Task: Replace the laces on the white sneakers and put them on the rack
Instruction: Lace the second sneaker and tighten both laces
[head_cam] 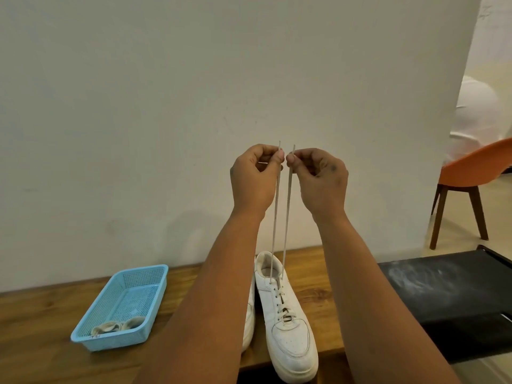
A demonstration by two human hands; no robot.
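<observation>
I hold both hands raised in front of the wall, close together with the fingertips nearly touching. My left hand (256, 176) pinches one end of the lace (275, 212) between thumb and forefinger, and my right hand (318, 176) pinches the other end the same way; the stiff tips stick up just above my fingers. Both strands run taut and almost side by side, straight down from my hands to the top eyelets of the sneaker (285, 322) below them, which stands on the wooden table (41, 328) with its toe toward me. The lower eyelets are already laced. A second sneaker (249, 322) sits just beside it under my left forearm, which hides most of it. Down to the left of my left hand lies a blue basket (122, 303) holding some pale bundled stuff, too blurred to tell what. Below my right arm is a black surface (443, 289), cut off by the frame edge.
</observation>
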